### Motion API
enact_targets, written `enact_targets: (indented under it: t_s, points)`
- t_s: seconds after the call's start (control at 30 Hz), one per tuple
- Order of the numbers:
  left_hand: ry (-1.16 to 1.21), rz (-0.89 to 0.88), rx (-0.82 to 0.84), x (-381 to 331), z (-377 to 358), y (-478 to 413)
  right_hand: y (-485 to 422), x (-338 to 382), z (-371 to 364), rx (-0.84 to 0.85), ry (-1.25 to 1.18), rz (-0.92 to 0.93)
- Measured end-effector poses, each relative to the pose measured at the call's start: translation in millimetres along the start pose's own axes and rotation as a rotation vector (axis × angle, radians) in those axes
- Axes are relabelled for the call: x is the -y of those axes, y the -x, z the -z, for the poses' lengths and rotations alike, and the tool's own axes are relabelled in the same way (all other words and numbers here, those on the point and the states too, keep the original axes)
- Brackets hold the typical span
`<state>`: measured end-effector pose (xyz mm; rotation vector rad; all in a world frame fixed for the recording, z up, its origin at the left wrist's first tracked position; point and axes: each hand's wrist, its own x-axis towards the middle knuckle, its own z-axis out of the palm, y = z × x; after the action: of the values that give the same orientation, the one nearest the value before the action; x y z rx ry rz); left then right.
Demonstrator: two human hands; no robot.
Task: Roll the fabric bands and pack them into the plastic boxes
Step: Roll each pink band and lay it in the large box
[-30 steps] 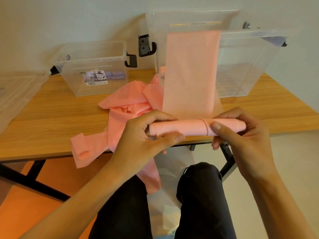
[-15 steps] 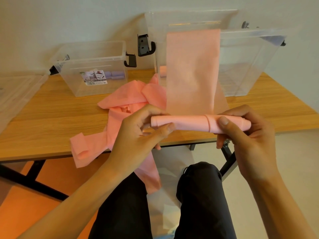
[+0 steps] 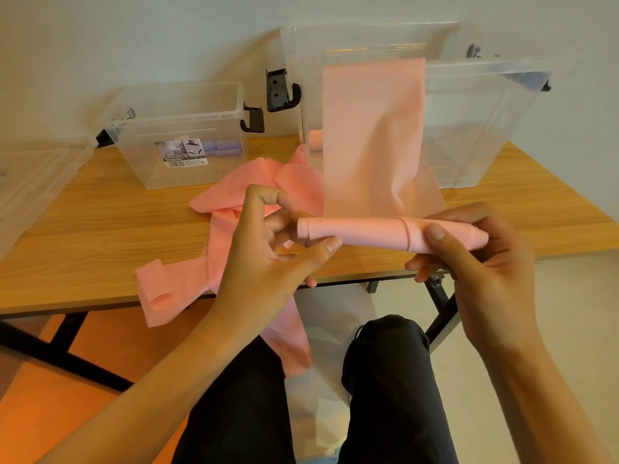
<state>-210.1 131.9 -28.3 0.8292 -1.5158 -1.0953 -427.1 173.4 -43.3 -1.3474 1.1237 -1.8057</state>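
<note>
A pink fabric band is partly rolled into a tube (image 3: 368,231) held above the table's front edge. Its unrolled tail (image 3: 371,135) runs up and drapes over the rim of the large clear plastic box (image 3: 469,128). My right hand (image 3: 475,262) grips the roll's right end, thumb on top. My left hand (image 3: 268,256) pinches the roll's left end between thumb and fingertips. A heap of loose pink bands (image 3: 234,229) lies on the table and hangs over its edge. The small clear box (image 3: 181,135) at back left holds purple rolls (image 3: 222,148).
The wooden table (image 3: 83,236) has black legs. A pink roll (image 3: 315,140) shows inside the large box. Clear plastic sheeting (image 3: 30,175) lies at the far left. My dark-trousered knees are under the table edge. A wall stands close behind the boxes.
The roll has risen a little and turned, taking up more of the tail. My left hand has loosened from wrapping the roll to pinching its end.
</note>
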Motion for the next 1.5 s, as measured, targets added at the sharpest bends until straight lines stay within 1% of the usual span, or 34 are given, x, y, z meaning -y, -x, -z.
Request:
enact_targets:
  t_s: [0.13, 0.17, 0.3, 0.4, 0.5, 0.67, 0.77, 0.9, 0.97, 1.07, 1.13, 1.23, 1.3, 1.37, 1.4, 1.5]
  points:
    - [-0.03, -0.002, 0.106, 3, -1, -1, 0, -1, 1, 0.092, 0.005, -0.028]
    - [-0.02, 0.007, 0.11, 4, -2, -1, 0, 0, 1, 0.104, 0.013, -0.035]
    - [0.008, 0.07, 0.056, 6, -5, 1, -1, 0, 3, 0.076, 0.048, -0.055]
    - [-0.014, 0.059, 0.064, 6, -8, 3, 0, -4, 5, 0.042, 0.067, -0.124]
    - [0.009, 0.077, 0.067, 7, -7, 3, 2, -8, 5, 0.075, 0.05, -0.175]
    - [0.014, 0.092, 0.12, 1, -4, 0, 3, 3, 6, 0.027, 0.092, -0.103]
    - [-0.043, -0.033, 0.175, -36, -2, -25, -20, 38, 0, 0.035, 0.074, -0.042]
    - [-0.033, -0.141, 0.15, -112, -2, -106, -101, 117, -6, 0.136, 0.097, -0.004]
    - [-0.027, -0.201, 0.158, -168, 1, -159, -153, 171, -11, 0.139, 0.144, 0.06]
    - [0.001, -0.312, 0.203, -264, 2, -227, -223, 259, -25, 0.068, 0.176, 0.229]
    - [-0.001, -0.353, 0.202, -322, -1, -263, -261, 310, -35, 0.034, 0.172, 0.289]
    - [0.005, -0.338, 0.157, -383, -7, -308, -312, 363, -47, -0.033, 0.171, 0.302]
    - [0.026, -0.27, 0.135, -406, -9, -335, -340, 382, -53, -0.038, 0.187, 0.259]
    - [0.076, -0.112, 0.135, -415, -5, -354, -359, 388, -58, -0.014, 0.233, 0.156]
    - [0.084, -0.063, 0.141, -417, -1, -363, -365, 388, -60, -0.001, 0.265, 0.14]
    - [0.142, -0.03, 0.144, -412, 8, -375, -380, 383, -66, 0.002, 0.308, 0.132]
